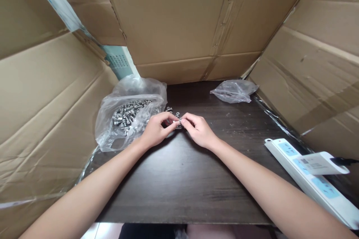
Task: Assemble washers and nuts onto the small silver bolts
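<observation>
My left hand (pixel 157 129) is closed in a pinch on a small metal bolt (pixel 180 121) over the middle of the table. From the other side, the thumb and forefinger of my right hand (pixel 199 130) meet at the same piece. Fingertips cover most of it, so a nut or washer on it cannot be made out. Just beyond the fingers lie several small metal pieces (pixel 169 109), some ring-shaped like nuts. Left of my left hand, an open clear plastic bag (pixel 105 114) holds a heap of metal bolts (pixel 130 115).
A second clear plastic bag (pixel 235 91) lies at the back right of the dark wooden table (pixel 182 183). On the right edge rests a white power strip (pixel 311 179) with a labelled plug and black cord. Cardboard walls (pixel 182 18) enclose the back and both sides.
</observation>
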The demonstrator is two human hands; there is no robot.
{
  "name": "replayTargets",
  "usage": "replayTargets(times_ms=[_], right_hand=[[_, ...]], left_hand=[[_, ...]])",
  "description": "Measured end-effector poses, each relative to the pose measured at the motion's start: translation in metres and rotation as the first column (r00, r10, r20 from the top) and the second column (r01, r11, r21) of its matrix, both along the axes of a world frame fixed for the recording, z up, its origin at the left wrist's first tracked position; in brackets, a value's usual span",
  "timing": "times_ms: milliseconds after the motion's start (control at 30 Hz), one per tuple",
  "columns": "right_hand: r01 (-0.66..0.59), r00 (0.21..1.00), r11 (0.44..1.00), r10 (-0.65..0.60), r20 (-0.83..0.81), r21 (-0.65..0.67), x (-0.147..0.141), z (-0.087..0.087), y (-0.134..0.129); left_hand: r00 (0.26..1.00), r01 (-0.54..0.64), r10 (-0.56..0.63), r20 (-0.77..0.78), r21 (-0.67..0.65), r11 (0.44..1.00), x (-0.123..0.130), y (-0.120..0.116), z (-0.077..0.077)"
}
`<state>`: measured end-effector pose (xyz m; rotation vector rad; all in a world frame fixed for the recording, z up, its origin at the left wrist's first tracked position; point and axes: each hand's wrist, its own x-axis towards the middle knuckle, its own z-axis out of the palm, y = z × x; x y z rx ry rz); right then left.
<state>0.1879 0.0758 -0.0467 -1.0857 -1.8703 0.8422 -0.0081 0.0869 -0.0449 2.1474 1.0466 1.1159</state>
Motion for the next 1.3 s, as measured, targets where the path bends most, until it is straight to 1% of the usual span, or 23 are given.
replayTargets(times_ms=[200,500,900,1133,1300], right_hand=[[0.012,0.999,1.000,-0.011,-0.037,0.025,0.0002,-0.0029,0.0000],[0.008,1.000,1.000,-0.007,-0.021,0.022,-0.0003,-0.0044,0.0001],[-0.005,1.000,1.000,0.005,0.011,0.023,0.0001,-0.0018,0.0002],[0.035,0.998,0.999,-0.034,-0.043,0.010,0.0002,-0.0027,-0.0001],[-0.004,0.998,1.000,0.003,-0.062,-0.007,0.0008,-0.0044,0.0008]], left_hand=[[1.000,-0.024,0.024,0.008,-0.034,0.999,0.0007,-0.0004,0.0005],[1.000,0.002,-0.002,-0.010,-0.001,1.000,0.0004,0.0002,0.0006],[1.000,0.016,-0.016,-0.004,0.021,1.000,-0.0003,0.0001,-0.0008],[1.000,0.000,0.000,-0.009,0.000,1.000,-0.0001,-0.0001,0.0014],[1.000,0.002,-0.002,-0.021,0.016,1.000,-0.0008,0.0003,-0.0003]])
